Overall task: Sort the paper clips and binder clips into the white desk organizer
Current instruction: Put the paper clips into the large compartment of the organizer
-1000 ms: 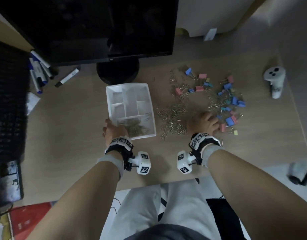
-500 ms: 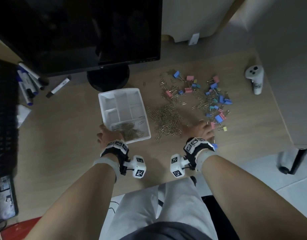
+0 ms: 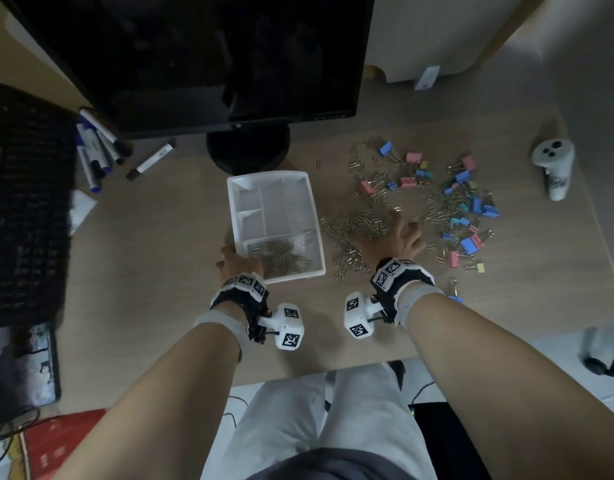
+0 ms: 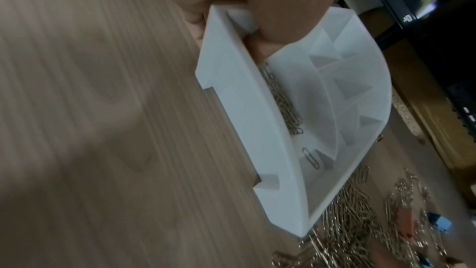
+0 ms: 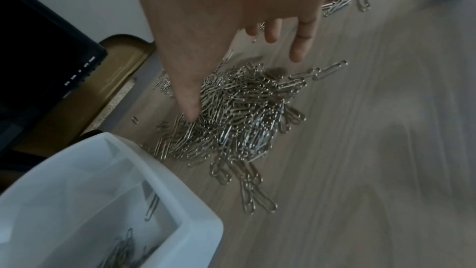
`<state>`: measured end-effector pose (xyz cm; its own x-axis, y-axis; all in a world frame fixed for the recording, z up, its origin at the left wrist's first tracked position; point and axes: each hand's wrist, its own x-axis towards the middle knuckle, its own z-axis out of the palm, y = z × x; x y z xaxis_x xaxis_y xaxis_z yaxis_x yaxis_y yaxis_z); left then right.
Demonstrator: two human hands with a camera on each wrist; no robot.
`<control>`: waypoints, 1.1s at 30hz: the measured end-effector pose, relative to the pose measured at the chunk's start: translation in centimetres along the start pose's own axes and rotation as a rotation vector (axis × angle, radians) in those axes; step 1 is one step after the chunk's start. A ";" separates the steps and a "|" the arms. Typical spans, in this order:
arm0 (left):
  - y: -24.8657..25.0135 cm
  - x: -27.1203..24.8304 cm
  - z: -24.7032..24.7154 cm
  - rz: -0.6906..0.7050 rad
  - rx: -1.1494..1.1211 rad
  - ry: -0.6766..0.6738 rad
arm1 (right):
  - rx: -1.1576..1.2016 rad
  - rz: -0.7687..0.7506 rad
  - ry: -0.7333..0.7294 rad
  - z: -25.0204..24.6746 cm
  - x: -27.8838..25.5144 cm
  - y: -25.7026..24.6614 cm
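The white desk organizer sits mid-desk, and its near compartment holds a heap of paper clips. My left hand grips its near-left corner; in the left wrist view my thumb lies inside the organizer and my fingers outside, beside the paper clips. A loose pile of silver paper clips lies just right of the organizer. My right hand is spread over it, holding nothing. In the right wrist view the thumb of that hand touches the pile. Coloured binder clips are scattered farther right.
A black monitor on its round stand rises behind the organizer. Markers and a dark keyboard lie at the left. A white controller stands at the far right. The desk's front edge runs just behind my wrists.
My right hand has moved left from the binder clips onto the paper clip pile and spread its fingers. My left hand has stayed on the organizer's corner.
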<state>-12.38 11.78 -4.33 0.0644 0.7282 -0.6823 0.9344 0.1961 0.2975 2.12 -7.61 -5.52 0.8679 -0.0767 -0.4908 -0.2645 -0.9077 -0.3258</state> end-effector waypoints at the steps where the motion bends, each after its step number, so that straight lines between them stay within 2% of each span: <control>1: 0.0 0.3 -0.2 -0.018 -0.028 -0.014 | -0.007 -0.007 -0.022 0.1 0.1 -0.2; 4: -0.4 1.4 -0.9 0.013 -0.123 -0.014 | -0.074 -0.075 -0.070 1.6 0.1 -1.3; 7: -1.3 1.7 -1.6 0.039 -0.132 -0.018 | -0.134 -0.145 -0.063 2.8 0.0 -2.8; 11: -2.0 1.6 -1.7 0.065 -0.089 -0.049 | -0.088 -0.195 -0.096 3.8 0.8 -4.0; 15: -1.9 1.4 -1.7 0.108 -0.119 -0.022 | -0.122 -0.275 -0.048 4.6 1.3 -3.4; 22: -2.0 0.7 -1.7 0.152 -0.119 -0.014 | -0.030 -0.332 -0.077 2.7 2.3 -2.4; 25: -1.3 0.7 -2.2 0.128 -0.038 -0.073 | 0.089 -0.257 -0.125 1.7 2.2 -2.5; 29: -0.6 0.6 -3.3 0.130 0.087 -0.135 | 0.165 -0.248 -0.181 0.8 1.2 -3.4; 33: -0.6 0.2 -3.6 0.141 0.131 -0.174 | 0.232 -0.317 -0.400 1.0 -0.9 -5.3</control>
<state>-14.19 14.17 -2.29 0.2457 0.6158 -0.7486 0.9486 0.0061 0.3163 2.31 -2.28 -4.13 0.7048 0.3890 -0.5933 -0.1412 -0.7426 -0.6547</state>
